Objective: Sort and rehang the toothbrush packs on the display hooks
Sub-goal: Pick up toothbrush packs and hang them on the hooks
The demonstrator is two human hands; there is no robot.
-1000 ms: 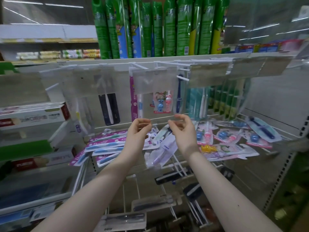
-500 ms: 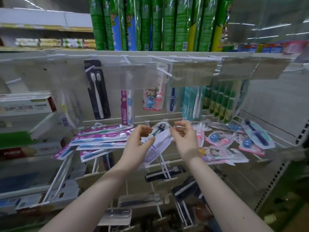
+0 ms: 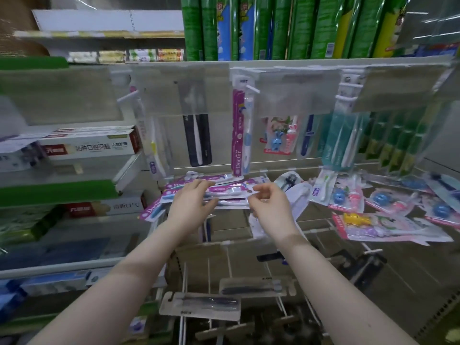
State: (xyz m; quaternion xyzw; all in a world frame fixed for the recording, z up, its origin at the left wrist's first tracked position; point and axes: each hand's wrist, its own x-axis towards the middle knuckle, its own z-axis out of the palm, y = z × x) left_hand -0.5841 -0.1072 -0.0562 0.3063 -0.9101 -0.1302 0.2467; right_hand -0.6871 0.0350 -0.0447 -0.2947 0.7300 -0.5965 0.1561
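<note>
Several flat purple-and-white carded toothbrush packs (image 3: 154, 210) lie piled just below the hanging purple pack (image 3: 238, 145). My left hand (image 3: 191, 205) clasps the top pack (image 3: 229, 191) between fingers and thumb; my right hand (image 3: 270, 204) pinches its end. Dragging it sideways, I judge, could spill the loose pile underneath.

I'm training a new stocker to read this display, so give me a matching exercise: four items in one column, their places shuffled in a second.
Items
1. black pack
2. teal pack
3. toothpaste box
4. flat purple pack

Places
A. on the left side shelf
B. hanging, right of the rabbit pack
C. between the left hand and the right hand
D. hanging, left of the upright purple pack

Pairs: 1-D, 2-B, 3-A, 4-C
</note>
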